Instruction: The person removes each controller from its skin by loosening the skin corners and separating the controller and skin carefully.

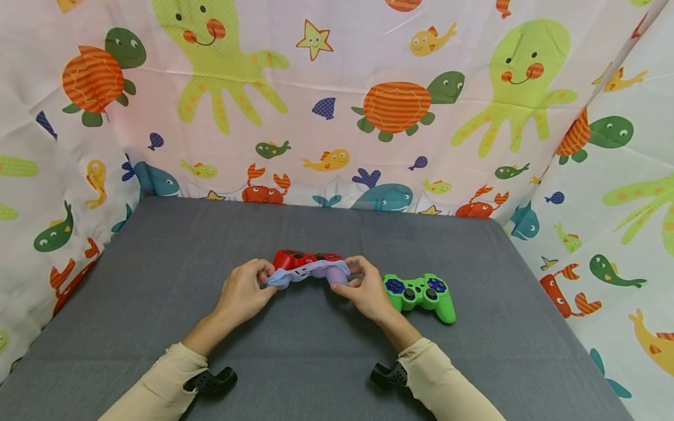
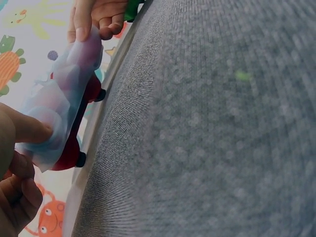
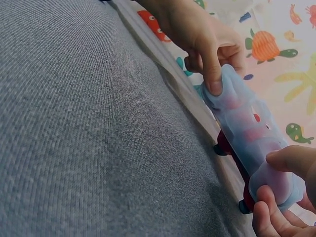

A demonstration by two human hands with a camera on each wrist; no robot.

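A red game controller (image 1: 307, 258) lies mid-table, partly wrapped in a translucent pale blue silicone cover (image 1: 310, 272). My left hand (image 1: 265, 276) pinches the cover's left end, and my right hand (image 1: 350, 278) pinches its right end. In the left wrist view the cover (image 2: 54, 106) stretches over the red controller (image 2: 90, 90), with my left hand (image 2: 19, 148) at the bottom left and the right hand's fingers (image 2: 94, 19) at the top. The right wrist view shows the cover (image 3: 247, 126) held between my right hand (image 3: 281, 182) and the left hand's fingers (image 3: 212, 64).
A green game controller (image 1: 421, 292) with blue buttons lies just right of my right hand. The grey cloth table (image 1: 158, 263) is walled at the back and sides by a sea-animal print curtain (image 1: 337, 99).
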